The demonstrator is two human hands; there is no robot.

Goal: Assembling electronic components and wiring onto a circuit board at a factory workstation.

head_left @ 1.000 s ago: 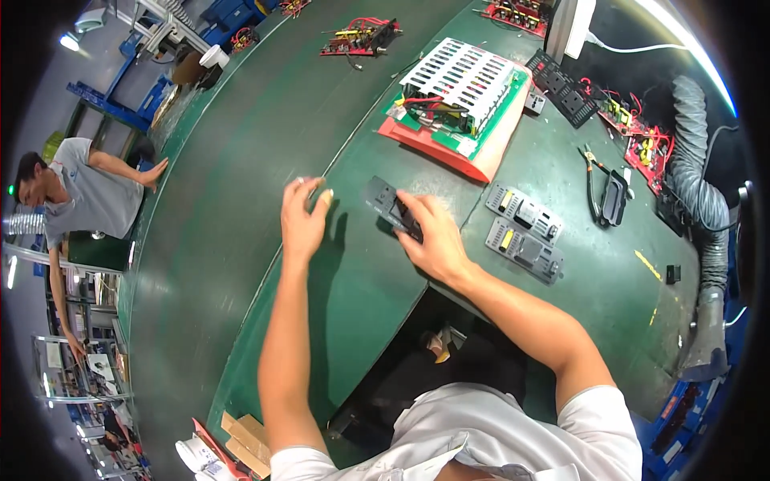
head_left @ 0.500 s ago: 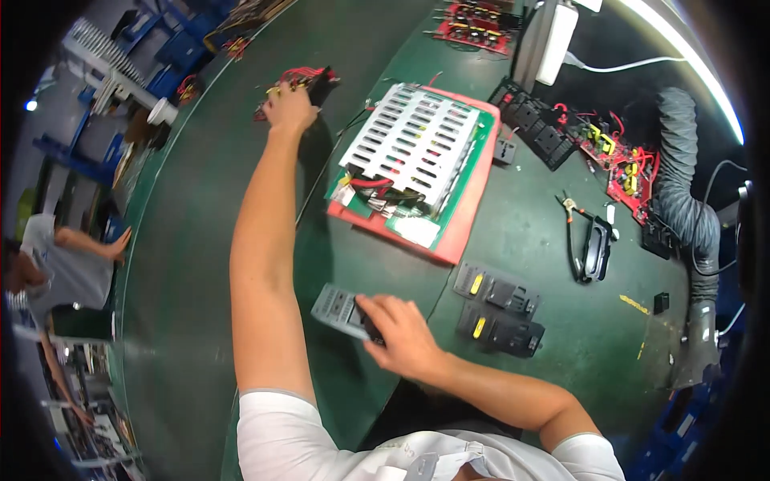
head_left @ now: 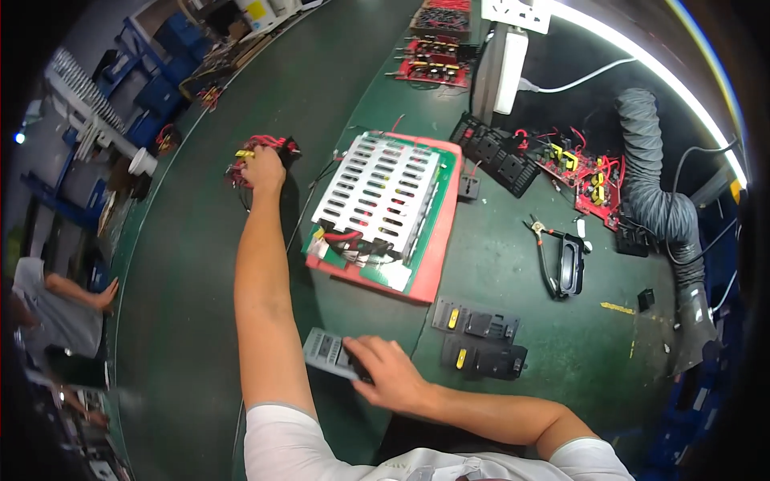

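1. Far left I've got a co-worker in a grey shirt (head_left: 60, 309), one hand at the edge of a dark green strip (head_left: 176, 321).
2. Now the left hand (head_left: 263, 170), arm stretched forward, on a red circuit assembly with red wires and yellow parts (head_left: 282, 146) over that strip. Fingers curl over it; whether the grip closes round it, I can't tell.
3. My right hand (head_left: 387, 373) has its grip on a flat grey plastic panel (head_left: 323, 350), the panel's far end poking out leftward, near the front of the green desk (head_left: 497, 264).
4. Just beyond it, a white slotted metal cover (head_left: 377, 188) sits on a green board, a red pad (head_left: 361, 286) beneath.
5. Right of my right hand, two dark plastic panels with yellow blocks (head_left: 491, 360) lie one just beside the other.
6. Farther right, I see orange-and-black pliers (head_left: 547, 260) near a black oblong frame (head_left: 570, 266), and behind them red circuit boards (head_left: 597, 190).
7. Rightmost, a grey ribbed duct (head_left: 642, 148) bends downward.
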